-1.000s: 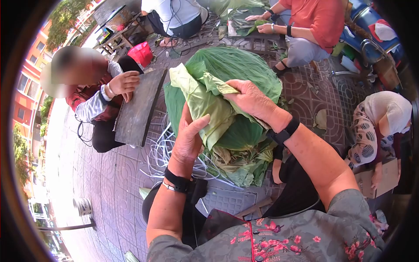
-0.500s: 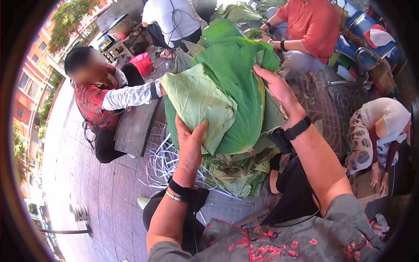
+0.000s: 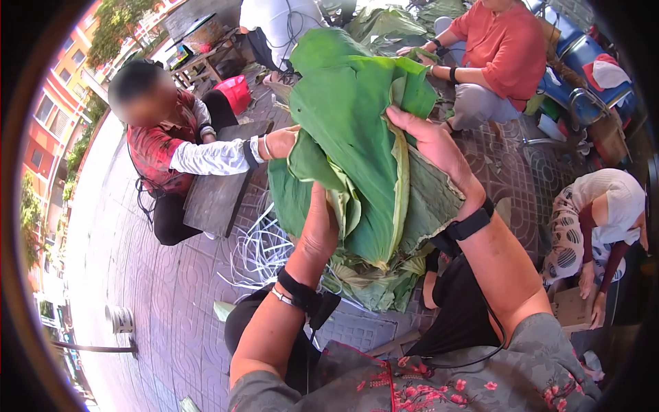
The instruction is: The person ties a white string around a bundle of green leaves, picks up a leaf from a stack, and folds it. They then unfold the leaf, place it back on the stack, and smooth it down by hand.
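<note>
A layered bundle of large green lotus leaves (image 3: 357,130) is held up in front of me, its edges bent inward. My left hand (image 3: 320,223) grips the lower left side, thumb up against a folded edge and fingers hidden behind the leaves. On the right side, my right hand (image 3: 436,147) is closed round the bundle, with its thumb on the top face and the other fingers underneath. A co-worker's hand (image 3: 280,143) touches the bundle's left edge. Below lies a pile of dull, crumpled leaves (image 3: 381,292).
White plastic strips (image 3: 257,250) lie tangled on the paving left of the pile. The co-worker at left sits by a dark wooden board (image 3: 220,199). Another person in a red shirt (image 3: 504,44) sits at the back right; someone bends over a cardboard box (image 3: 575,307) at right.
The pale underside flap at the bundle's left has turned over, and darker green now shows there. My left hand has shifted right and down. The co-worker's hand has come into fuller view.
</note>
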The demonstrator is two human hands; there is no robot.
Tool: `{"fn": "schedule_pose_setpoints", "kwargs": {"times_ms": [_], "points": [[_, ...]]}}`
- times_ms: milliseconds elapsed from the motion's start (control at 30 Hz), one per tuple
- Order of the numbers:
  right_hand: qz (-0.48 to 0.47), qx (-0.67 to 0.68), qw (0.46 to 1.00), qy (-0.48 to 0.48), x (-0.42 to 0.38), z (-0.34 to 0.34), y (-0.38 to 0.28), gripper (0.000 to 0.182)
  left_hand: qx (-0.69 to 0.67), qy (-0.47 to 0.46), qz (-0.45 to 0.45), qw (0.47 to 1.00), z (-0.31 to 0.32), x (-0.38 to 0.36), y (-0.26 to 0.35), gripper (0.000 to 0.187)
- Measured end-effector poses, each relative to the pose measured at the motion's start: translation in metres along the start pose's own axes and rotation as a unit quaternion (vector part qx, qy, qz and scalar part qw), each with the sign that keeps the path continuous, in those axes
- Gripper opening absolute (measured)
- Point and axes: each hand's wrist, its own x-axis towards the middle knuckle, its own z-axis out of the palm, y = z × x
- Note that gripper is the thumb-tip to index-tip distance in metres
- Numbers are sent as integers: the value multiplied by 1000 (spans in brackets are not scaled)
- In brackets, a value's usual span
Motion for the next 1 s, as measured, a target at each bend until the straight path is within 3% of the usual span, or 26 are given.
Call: {"fn": "schedule_pose_setpoints", "kwargs": {"times_ms": [67, 233, 333, 567, 633, 767, 867, 900, 1000], "points": [[-7, -4, 1000, 4, 1, -2, 0, 32, -66, 10, 12, 998, 5, -5, 2, 71], [53, 80, 995, -36, -3, -25, -12, 39, -66, -17, 68, 995, 2, -4, 9, 71], [64, 103, 992, -20, -9, -23, -15, 40, -96, -22, 54, 994, -11, -1, 5, 67], [36, -6, 999, 4, -3, -20, 13, 32, -223, -91, -37, 970, -23, -14, -33, 54], [39, -26, 999, 25, -2, -20, 13, 33, -303, -136, -70, 941, -23, -13, -37, 52], [49, 55, 994, -76, -2, -34, -1, 35, -215, -138, -62, 965, -24, -16, -24, 49], [29, 33, 999, 1, -7, -36, -8, 36, -175, -64, -126, 974, -34, -19, -20, 49], [22, 41, 999, -21, -8, -35, -8, 37, -146, -37, -145, 978, -22, -26, -8, 49], [52, 48, 997, -29, -5, -40, -1, 37, -142, -86, -187, 968, -12, -23, -2, 50]]}}
